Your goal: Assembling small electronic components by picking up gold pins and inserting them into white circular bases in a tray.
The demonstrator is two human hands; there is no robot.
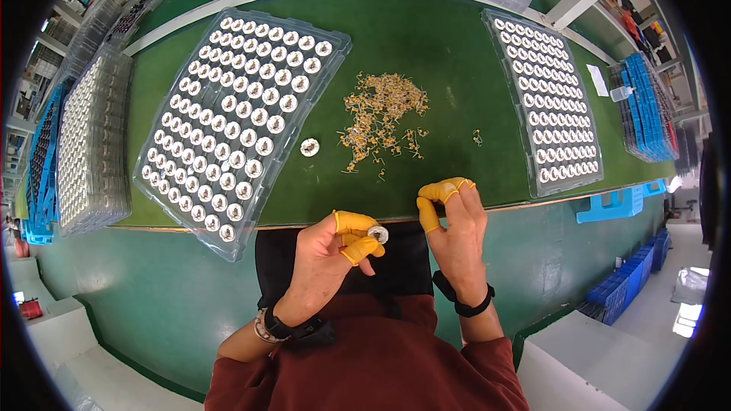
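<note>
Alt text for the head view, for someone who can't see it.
Left hand in yellow finger covers holding a round white piece; right hand, similarly covered, at the edge of a green table. On the table, a heap of small orange parts lies between two trays of white pieces.

1 small round white part [378, 234], dark-centred, facing up, held in left hand [320, 257]

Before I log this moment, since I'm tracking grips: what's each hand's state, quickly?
Left hand: closed, holding a small round white part in its fingers.
Right hand: fingers curled; whether it pinches something tiny cannot be told.
</note>
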